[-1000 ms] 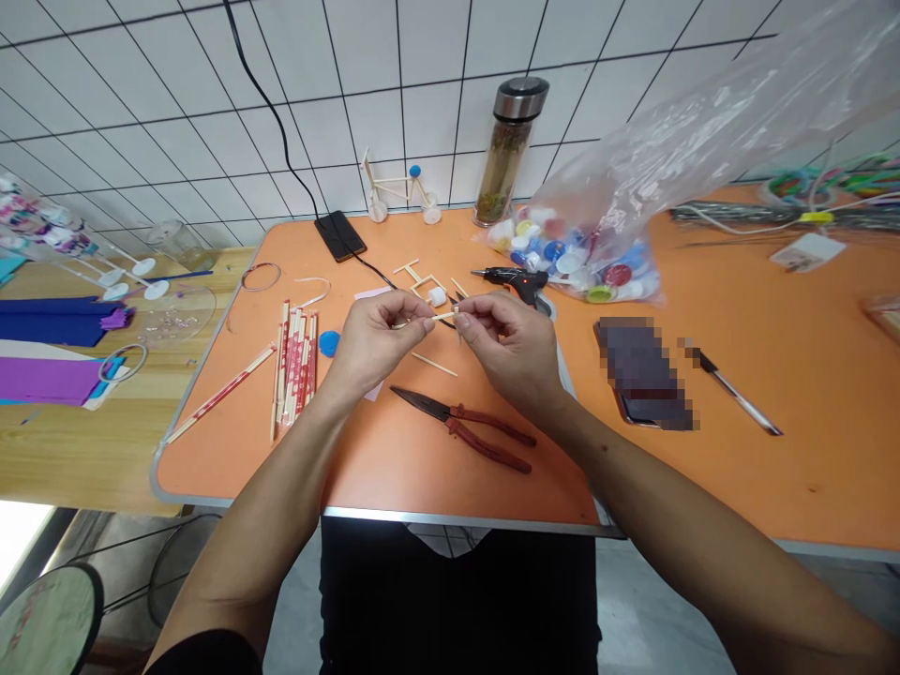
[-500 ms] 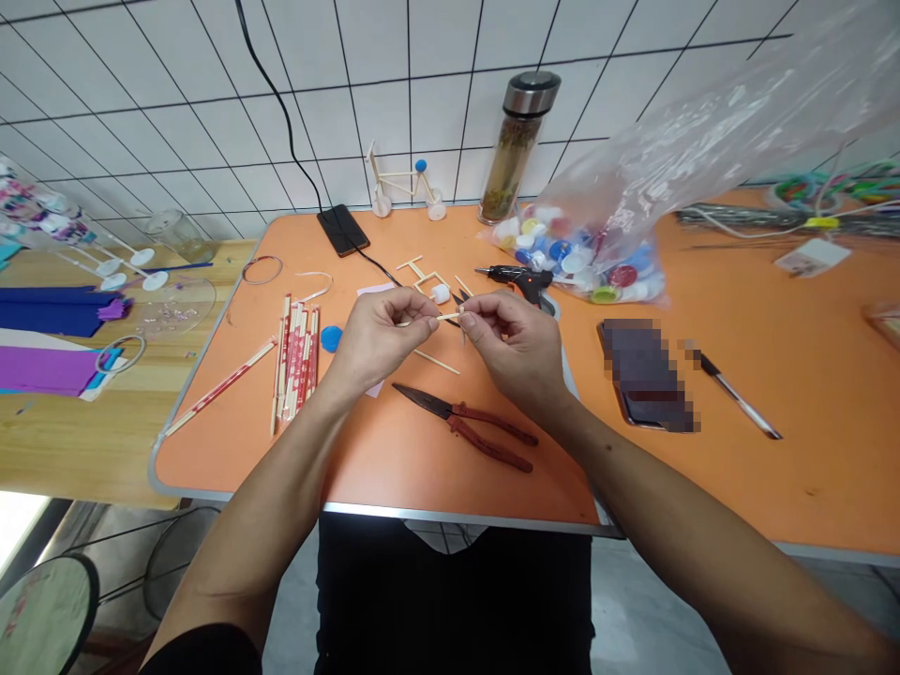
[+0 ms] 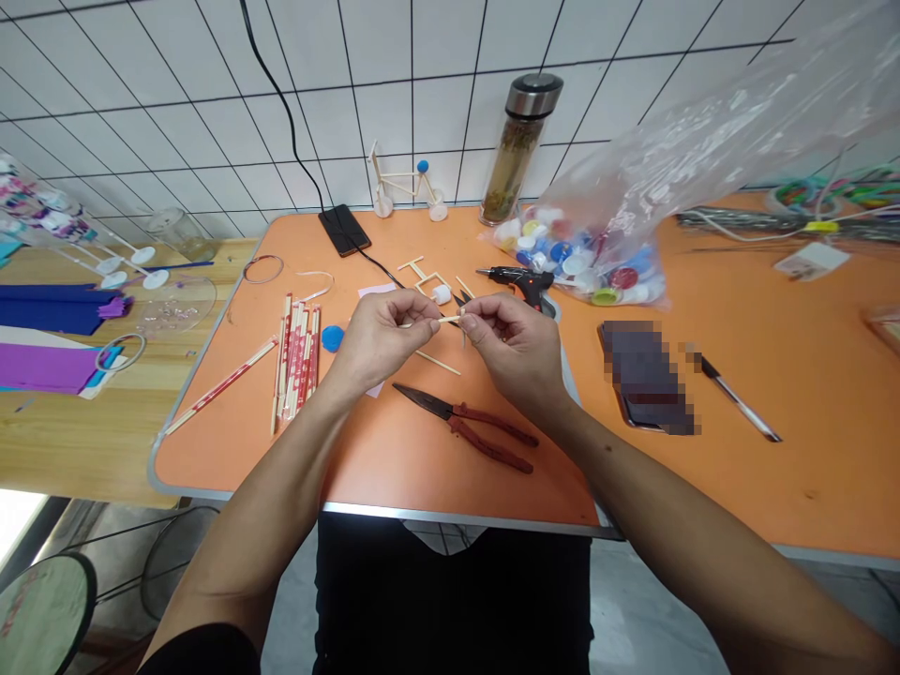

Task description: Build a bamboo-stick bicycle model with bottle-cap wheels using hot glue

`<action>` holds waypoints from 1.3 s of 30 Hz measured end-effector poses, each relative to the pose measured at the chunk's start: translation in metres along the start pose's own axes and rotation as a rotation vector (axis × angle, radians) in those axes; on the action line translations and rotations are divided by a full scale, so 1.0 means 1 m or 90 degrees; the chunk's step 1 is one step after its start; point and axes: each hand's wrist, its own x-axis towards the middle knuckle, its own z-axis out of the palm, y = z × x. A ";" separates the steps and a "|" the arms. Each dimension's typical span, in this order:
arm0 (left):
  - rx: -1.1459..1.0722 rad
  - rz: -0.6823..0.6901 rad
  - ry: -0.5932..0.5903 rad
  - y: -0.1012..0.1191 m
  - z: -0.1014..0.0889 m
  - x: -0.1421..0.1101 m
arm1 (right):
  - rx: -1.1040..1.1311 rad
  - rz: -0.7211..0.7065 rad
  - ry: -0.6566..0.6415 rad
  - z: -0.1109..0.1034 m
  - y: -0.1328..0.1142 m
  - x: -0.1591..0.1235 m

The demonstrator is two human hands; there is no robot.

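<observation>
Between my two hands is a short piece of pale wooden stick [image 3: 448,320]. My left hand [image 3: 383,333] is closed, pinching its left part between thumb and forefinger. At the other end my right hand [image 3: 517,342] is also closed, its thumb and fingertips pressed on the stick. Just behind the fingers lies a small frame of glued sticks [image 3: 420,279] with a white cap [image 3: 441,294]. Scissors, partly hidden, and a loose stick [image 3: 440,362] are under the hands. Red-handled pliers [image 3: 457,417] lie nearer the table's front edge.
A black glue gun [image 3: 520,277] and a plastic bag of bottle caps [image 3: 580,258] are at the back right. Wrapped chopsticks [image 3: 299,361] and a blue cap [image 3: 332,338] lie left. A tea bottle [image 3: 517,150] stands near a small stick bicycle [image 3: 404,183]. Phones and a pen [image 3: 738,398] also lie about.
Both hands keep the same pinch on the stick, with almost no movement. The view has shifted very slightly.
</observation>
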 end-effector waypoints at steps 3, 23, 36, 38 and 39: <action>0.003 -0.002 -0.003 -0.002 0.001 0.001 | 0.000 0.003 -0.002 0.000 0.000 0.000; -0.001 -0.011 0.000 -0.004 0.000 0.002 | 0.021 0.018 -0.019 0.003 0.006 0.000; -0.034 -0.021 0.020 -0.005 -0.001 0.003 | -0.013 -0.039 -0.017 0.001 0.008 0.000; -0.039 -0.024 0.020 -0.004 -0.001 0.003 | -0.012 -0.035 -0.013 0.001 0.008 0.000; -0.040 -0.029 0.021 -0.003 -0.001 0.003 | -0.011 -0.033 -0.010 0.001 0.009 0.000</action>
